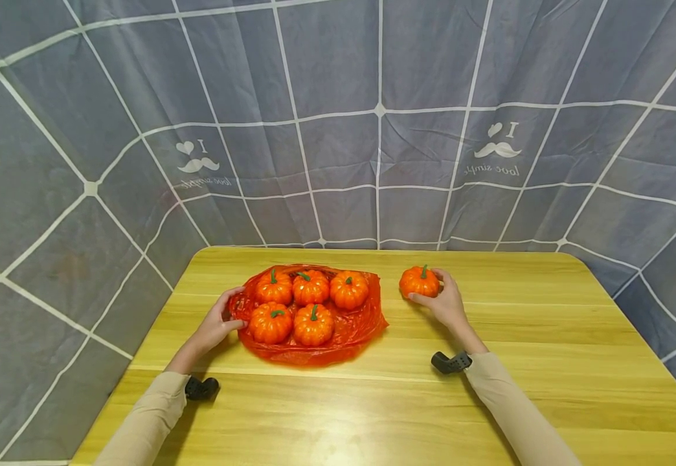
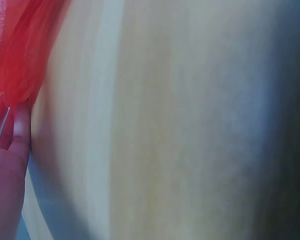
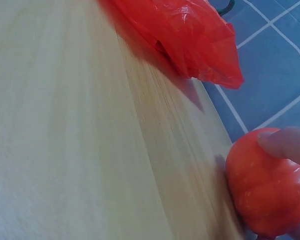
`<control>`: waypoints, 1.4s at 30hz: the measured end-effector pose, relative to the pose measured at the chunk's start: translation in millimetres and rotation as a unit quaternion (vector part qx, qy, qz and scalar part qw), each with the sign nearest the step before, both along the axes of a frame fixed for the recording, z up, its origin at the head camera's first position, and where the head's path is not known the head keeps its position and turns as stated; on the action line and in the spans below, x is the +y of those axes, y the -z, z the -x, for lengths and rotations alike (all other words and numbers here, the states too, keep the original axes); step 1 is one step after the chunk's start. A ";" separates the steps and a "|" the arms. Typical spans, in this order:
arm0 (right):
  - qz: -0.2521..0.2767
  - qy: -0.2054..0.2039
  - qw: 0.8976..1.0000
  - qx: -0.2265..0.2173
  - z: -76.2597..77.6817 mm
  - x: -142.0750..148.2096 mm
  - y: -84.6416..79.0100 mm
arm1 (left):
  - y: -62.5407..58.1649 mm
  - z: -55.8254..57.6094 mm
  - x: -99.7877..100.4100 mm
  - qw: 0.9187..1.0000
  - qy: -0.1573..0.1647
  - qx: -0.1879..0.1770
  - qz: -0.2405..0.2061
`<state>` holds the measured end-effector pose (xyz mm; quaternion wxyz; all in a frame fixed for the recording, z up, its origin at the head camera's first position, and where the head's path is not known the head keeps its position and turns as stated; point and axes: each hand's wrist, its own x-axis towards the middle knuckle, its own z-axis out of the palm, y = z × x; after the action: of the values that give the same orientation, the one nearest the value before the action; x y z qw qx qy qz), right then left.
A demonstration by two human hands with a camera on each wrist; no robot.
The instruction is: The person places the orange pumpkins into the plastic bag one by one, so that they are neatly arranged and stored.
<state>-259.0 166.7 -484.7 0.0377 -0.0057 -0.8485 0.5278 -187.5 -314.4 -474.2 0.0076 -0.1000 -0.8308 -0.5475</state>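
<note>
Several small orange pumpkins (image 1: pixel 313 324) with green stems sit in two rows on a spread red plastic bag (image 1: pixel 338 353). At the bag's left edge my left hand (image 1: pixel 214 330) holds the plastic between thumb and fingers. In the left wrist view, red plastic (image 2: pixel 25 55) covers those fingertips. My right hand (image 1: pixel 446 303) grips a separate pumpkin (image 1: pixel 418 282) to the right of the bag, thumb on the near side and fingers round its right side. The right wrist view has this pumpkin (image 3: pixel 264 185) low at the right, with a fingertip pressed to its skin.
Everything lies on a light wooden table (image 1: pixel 548 336) with rounded far corners. A grey curtain (image 1: pixel 338 162) with white lines hangs behind it and along both sides. Each wrist wears a black strap with a camera (image 1: pixel 450 362).
</note>
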 end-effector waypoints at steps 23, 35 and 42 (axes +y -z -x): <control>-0.010 -0.002 1.000 0.011 -4.1 -1.0 -4.2 | -1.7 1.6 0.4 1.000 0.000 0.006 -0.001; -0.022 -0.008 1.000 0.019 -14.8 -2.9 -2.1 | -1.1 1.3 -0.1 1.000 -0.001 -0.005 0.007; -0.023 -0.009 0.999 0.025 -26.1 -7.4 -5.8 | -1.3 0.7 0.6 1.000 -0.001 -0.004 0.002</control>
<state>-232.9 159.3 -478.8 0.0546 0.0165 -0.8593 0.5083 -188.2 -313.8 -472.9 0.0043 -0.0967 -0.8319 -0.5465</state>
